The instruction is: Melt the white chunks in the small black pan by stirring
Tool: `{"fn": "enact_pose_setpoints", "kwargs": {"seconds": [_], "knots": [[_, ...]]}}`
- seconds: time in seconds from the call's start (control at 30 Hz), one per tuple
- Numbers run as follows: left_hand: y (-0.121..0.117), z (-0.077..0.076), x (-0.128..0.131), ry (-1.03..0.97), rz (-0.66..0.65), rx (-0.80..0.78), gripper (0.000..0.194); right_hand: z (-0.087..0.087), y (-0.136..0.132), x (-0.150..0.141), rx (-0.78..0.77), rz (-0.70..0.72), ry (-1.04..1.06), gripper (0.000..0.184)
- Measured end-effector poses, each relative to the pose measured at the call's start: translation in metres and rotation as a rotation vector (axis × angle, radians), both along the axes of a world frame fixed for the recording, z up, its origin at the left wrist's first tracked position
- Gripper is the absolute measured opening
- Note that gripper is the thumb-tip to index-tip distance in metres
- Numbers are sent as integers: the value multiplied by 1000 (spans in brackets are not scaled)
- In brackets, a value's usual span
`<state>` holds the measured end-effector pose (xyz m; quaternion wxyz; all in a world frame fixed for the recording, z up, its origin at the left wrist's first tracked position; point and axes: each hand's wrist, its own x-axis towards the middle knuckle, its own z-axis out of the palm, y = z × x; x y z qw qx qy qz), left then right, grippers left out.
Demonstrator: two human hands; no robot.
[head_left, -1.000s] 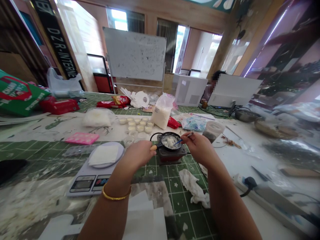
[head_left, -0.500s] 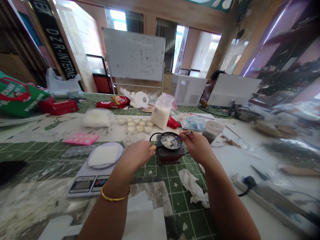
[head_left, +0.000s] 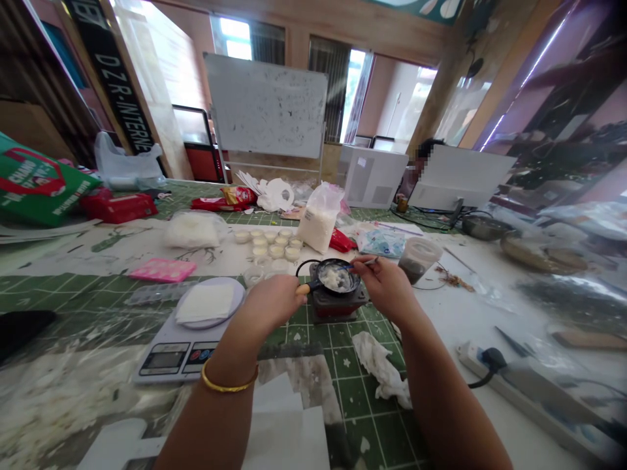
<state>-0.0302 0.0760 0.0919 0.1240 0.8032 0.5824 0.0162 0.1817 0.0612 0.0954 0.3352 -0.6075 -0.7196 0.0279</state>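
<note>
My left hand is closed round the wooden-ended handle of a small black frying pan. White, lumpy, partly melted-looking stuff lies in the pan. Beneath it is a small dark red and black burner or hot plate. In my right hand a thin stirring tool with a blue shaft is pinched, its end reaching into the pan at the far side. What the tool's tip is like cannot be made out.
Left of the pan stands a kitchen scale with white sheets on it. Beyond are several small filled cups and a bag of white granules. A crumpled tissue, plastic cup and power strip are at right.
The stirring tool has shifted toward the far side of the pan, its shaft now lying flatter. My left hand stays on the handle. The whole view has moved slightly.
</note>
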Motion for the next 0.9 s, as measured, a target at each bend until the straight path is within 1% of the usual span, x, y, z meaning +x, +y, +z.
{"fn": "enact_pose_setpoints", "kwargs": {"seconds": [0.07, 0.2, 0.3, 0.4, 0.53, 0.67, 0.77, 0.83, 0.9], "knots": [[0, 0, 0, -2, 4, -5, 28, 0, -1, -1, -47, 21, -18, 23], [-2, 3, 0, -5, 6, -5, 27, 3, -4, -1, -25, 11, 17, 24], [-2, 4, 0, 0, 18, -6, 24, 6, -7, 0, -60, 12, -5, 23], [-2, 3, 0, 7, 12, -10, 23, 8, -9, -1, -24, 7, 10, 25], [-1, 2, -1, 10, 5, 4, 23, 7, -9, -3, -73, 45, -40, 25], [-2, 2, -1, 11, 7, 2, 24, 5, -9, -4, -9, 37, 45, 24], [-2, 4, 0, 12, 20, -12, 23, 3, -6, -6, -70, 99, 63, 22], [-3, 5, 0, 14, 23, -22, 24, 1, -3, -6, -83, 68, 45, 21], [-3, 6, 0, 13, 17, -17, 25, 1, -2, -4, -44, 20, 51, 23]]}}
